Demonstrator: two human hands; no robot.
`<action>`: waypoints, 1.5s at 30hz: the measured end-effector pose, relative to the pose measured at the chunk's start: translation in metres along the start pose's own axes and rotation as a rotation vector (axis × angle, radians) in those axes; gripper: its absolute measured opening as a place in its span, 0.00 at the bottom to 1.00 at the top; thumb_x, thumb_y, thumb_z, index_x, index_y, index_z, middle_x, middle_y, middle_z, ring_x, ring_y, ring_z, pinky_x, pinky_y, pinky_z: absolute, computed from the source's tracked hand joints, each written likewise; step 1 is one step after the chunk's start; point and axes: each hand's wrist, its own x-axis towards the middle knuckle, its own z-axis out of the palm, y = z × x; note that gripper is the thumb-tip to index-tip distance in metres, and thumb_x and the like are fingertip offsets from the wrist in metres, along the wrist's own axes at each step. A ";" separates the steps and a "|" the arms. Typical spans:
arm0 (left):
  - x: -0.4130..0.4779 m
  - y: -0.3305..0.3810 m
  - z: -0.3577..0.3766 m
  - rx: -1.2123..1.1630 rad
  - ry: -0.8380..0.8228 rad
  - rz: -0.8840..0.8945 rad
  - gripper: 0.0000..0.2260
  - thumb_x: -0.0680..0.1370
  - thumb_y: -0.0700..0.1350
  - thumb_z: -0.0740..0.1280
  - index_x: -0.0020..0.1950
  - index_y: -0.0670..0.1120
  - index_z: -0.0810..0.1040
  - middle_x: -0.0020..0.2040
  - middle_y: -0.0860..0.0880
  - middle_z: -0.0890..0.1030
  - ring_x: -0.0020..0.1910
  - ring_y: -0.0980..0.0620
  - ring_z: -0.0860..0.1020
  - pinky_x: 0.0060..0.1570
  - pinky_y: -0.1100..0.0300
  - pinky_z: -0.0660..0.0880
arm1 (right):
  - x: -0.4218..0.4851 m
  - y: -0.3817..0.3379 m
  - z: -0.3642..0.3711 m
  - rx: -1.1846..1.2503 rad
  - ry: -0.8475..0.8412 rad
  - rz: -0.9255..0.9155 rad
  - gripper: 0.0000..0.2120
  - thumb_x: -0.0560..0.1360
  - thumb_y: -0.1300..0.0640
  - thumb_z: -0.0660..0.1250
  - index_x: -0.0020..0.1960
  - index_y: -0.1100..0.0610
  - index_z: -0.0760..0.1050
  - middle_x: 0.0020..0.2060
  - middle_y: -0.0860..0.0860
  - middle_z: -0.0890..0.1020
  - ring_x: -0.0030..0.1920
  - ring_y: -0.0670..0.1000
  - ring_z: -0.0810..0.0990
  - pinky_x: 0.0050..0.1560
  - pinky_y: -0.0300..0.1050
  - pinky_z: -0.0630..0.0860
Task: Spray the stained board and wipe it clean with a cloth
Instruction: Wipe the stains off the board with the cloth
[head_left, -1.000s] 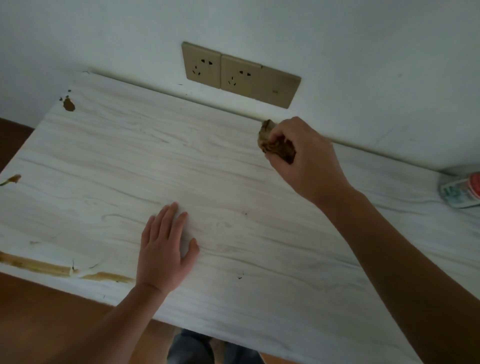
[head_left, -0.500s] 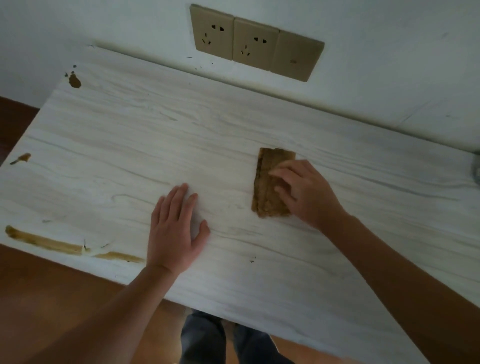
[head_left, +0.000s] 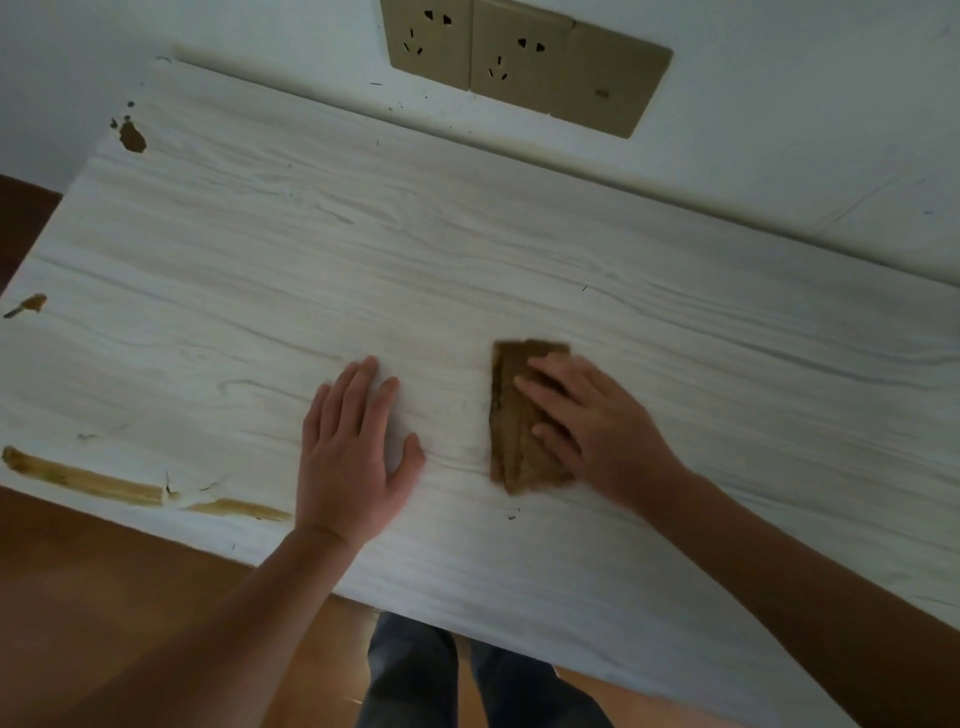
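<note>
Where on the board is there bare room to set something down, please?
Bare: the far strip of board below the sockets, and right of the right hand. Crowded: near middle, left hand and cloth; stains line the near-left edge.

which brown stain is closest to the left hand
The short streak on the near edge, just left of the left hand; the longer streak, edge smear and far-corner blob lie farther away.

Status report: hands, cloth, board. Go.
Left hand flat on board, open. Right hand pressing brown cloth flat mid-board. Brown streaks uncleaned at near left edge. Nothing blocking.
</note>
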 end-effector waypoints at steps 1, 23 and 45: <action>0.000 0.000 0.000 -0.002 0.006 0.003 0.28 0.80 0.55 0.60 0.75 0.41 0.72 0.79 0.41 0.67 0.80 0.41 0.63 0.80 0.41 0.59 | 0.012 0.011 -0.002 -0.013 0.021 0.064 0.22 0.82 0.50 0.62 0.73 0.56 0.72 0.72 0.55 0.72 0.70 0.58 0.71 0.72 0.54 0.69; 0.000 0.000 0.001 0.005 0.009 -0.002 0.27 0.80 0.54 0.61 0.75 0.41 0.71 0.80 0.40 0.67 0.80 0.41 0.63 0.80 0.42 0.57 | -0.033 0.021 -0.014 -0.054 -0.030 0.245 0.24 0.83 0.52 0.56 0.77 0.56 0.66 0.77 0.55 0.65 0.78 0.57 0.62 0.77 0.58 0.61; -0.001 -0.001 -0.001 -0.061 -0.036 0.003 0.27 0.81 0.55 0.58 0.78 0.42 0.67 0.81 0.40 0.63 0.82 0.41 0.58 0.81 0.42 0.54 | -0.020 -0.064 0.012 0.056 0.029 0.427 0.24 0.82 0.55 0.54 0.77 0.58 0.65 0.78 0.55 0.64 0.79 0.56 0.60 0.78 0.53 0.60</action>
